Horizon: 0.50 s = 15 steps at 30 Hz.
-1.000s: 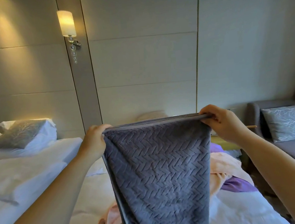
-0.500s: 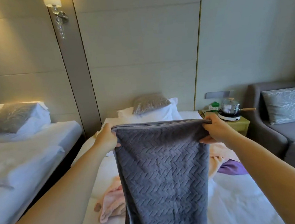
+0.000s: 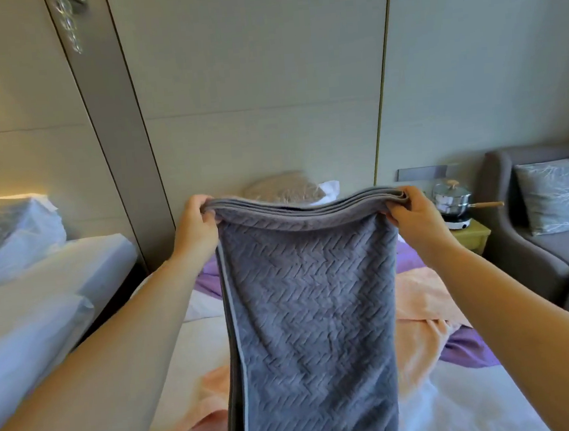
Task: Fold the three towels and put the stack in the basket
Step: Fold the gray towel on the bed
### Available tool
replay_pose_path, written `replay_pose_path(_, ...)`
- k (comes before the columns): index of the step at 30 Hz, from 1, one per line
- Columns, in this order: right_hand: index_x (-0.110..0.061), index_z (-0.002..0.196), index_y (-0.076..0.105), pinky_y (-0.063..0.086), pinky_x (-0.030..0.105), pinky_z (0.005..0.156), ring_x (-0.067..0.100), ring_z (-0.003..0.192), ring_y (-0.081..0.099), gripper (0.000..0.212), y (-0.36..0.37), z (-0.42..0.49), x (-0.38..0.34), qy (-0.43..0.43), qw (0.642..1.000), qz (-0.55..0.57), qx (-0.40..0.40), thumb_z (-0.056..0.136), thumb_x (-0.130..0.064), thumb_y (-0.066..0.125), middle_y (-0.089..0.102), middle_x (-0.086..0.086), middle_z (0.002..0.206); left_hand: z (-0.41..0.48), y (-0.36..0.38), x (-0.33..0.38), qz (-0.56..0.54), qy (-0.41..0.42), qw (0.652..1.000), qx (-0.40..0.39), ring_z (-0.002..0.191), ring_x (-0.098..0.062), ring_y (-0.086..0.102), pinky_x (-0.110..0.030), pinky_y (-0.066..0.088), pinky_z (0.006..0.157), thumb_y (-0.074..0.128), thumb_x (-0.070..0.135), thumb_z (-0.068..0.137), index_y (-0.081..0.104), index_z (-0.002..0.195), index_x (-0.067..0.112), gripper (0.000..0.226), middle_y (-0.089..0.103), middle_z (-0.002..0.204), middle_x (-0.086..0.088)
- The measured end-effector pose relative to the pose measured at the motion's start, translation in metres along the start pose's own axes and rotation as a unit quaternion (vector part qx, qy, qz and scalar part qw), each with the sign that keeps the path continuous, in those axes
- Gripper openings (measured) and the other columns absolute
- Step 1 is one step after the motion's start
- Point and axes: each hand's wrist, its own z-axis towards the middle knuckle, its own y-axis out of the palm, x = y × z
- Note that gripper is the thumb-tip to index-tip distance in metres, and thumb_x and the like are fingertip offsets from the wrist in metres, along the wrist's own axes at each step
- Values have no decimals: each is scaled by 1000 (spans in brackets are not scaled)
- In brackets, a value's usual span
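We hold grey towel up over bed, top edge layered, rest hanging down. Our left hand pinches left corner; our right hand pinches right corner. Peach towel and purple towel lie crumpled on bed behind it. Pot on nightstand, right.

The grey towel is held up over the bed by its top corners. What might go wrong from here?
1. The grey towel hangs in layers, pinched only at the top corners by the left hand and right hand; a layer may slip and undo the fold.
2. Lowered straight down, it may land on the unfolded peach towel and purple towel and wrinkle.
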Motion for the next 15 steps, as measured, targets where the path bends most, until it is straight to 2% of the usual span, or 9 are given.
replay_pose_path(2,-36,89,57,47,54,95,28,98,60,19,0,22,-13,-38,999,21,21,90,-18,51,63,2,94,25,-1,16,-3,32,999,37,98,-25,62,-30,46,89,38,4,98,52,118,11,25,61,112,-11)
replay_pose_path(4,-44,85,60,47,51,97,23,98,61,25,0,37,-25,-64,996,54,35,86,-20,54,65,-1,94,41,-5,33,-20,61,996,59,100,-22,61,-31,48,90,39,5,99,52,119,11,25,59,112,-7)
replay_pose_path(7,-47,81,62,46,49,99,18,98,60,31,-2,46,-34,-88,990,101,43,85,-17,57,65,-3,92,46,-14,49,-32,92,992,80,105,-24,59,-35,47,95,40,4,98,52,121,9,27,59,118,-11)
replay_pose_path(9,-43,85,62,45,51,100,24,101,61,30,-4,40,-32,-90,991,92,42,87,-13,57,66,3,97,35,-20,52,-29,103,991,81,106,-26,59,-34,47,95,41,2,97,53,121,6,27,59,119,-14)
replay_pose_path(10,-39,88,61,45,53,99,27,103,61,28,-5,33,-27,-85,992,80,38,87,-12,56,66,7,99,25,-24,51,-25,105,991,77,102,-23,61,-28,48,93,41,1,97,52,120,4,26,60,116,-14)
replay_pose_path(12,-32,89,60,45,54,98,29,100,61,24,-8,11,-14,-58,996,69,21,87,-9,54,65,10,98,-3,-30,42,-27,100,993,58,84,-7,62,-7,46,76,42,0,97,53,118,2,24,59,107,-10)
replay_pose_path(13,-29,88,60,46,54,97,28,97,61,23,-10,-5,-5,-41,997,67,10,87,-7,53,65,10,97,-21,-34,33,-35,90,995,38,80,-6,62,-3,43,70,42,-1,97,53,116,2,22,58,104,-8)
replay_pose_path(15,-26,88,61,45,54,95,25,90,59,22,-14,-43,18,-5,998,62,-7,88,-5,52,63,14,94,-60,-40,10,-37,70,997,-12,87,-20,64,-15,49,75,43,1,98,53,111,7,18,60,102,-8)
